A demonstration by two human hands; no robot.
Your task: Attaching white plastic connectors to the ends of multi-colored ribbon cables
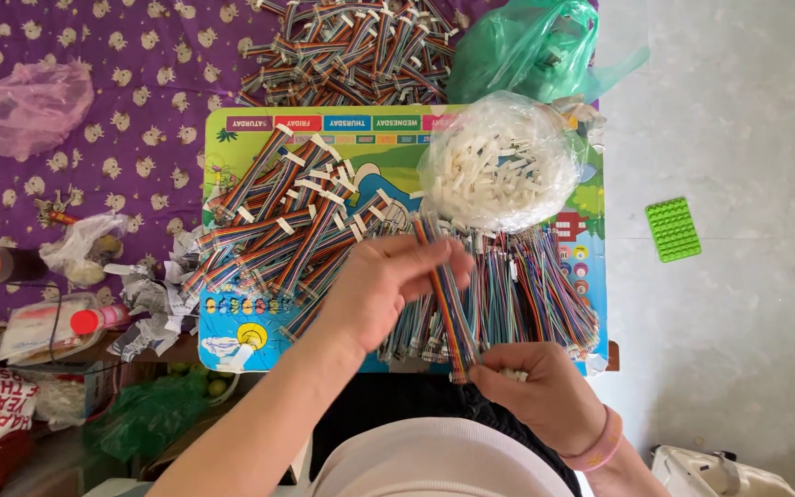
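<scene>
Gripping one rainbow ribbon cable (448,304), left hand (384,290) and right hand (531,387), over colourful board (232,138), purple cloth (140,64)

Left hand (384,285) is extending far and rightward, fingers (434,258) curling closed in a grip. Right hand (535,387) is sitting nearer, fingers pinching together.

Two hands — left (381,287), right (535,391); one cable (443,285) between them; one clear bag (501,161) at twelve o'clock — two green bags (526,51).
</scene>
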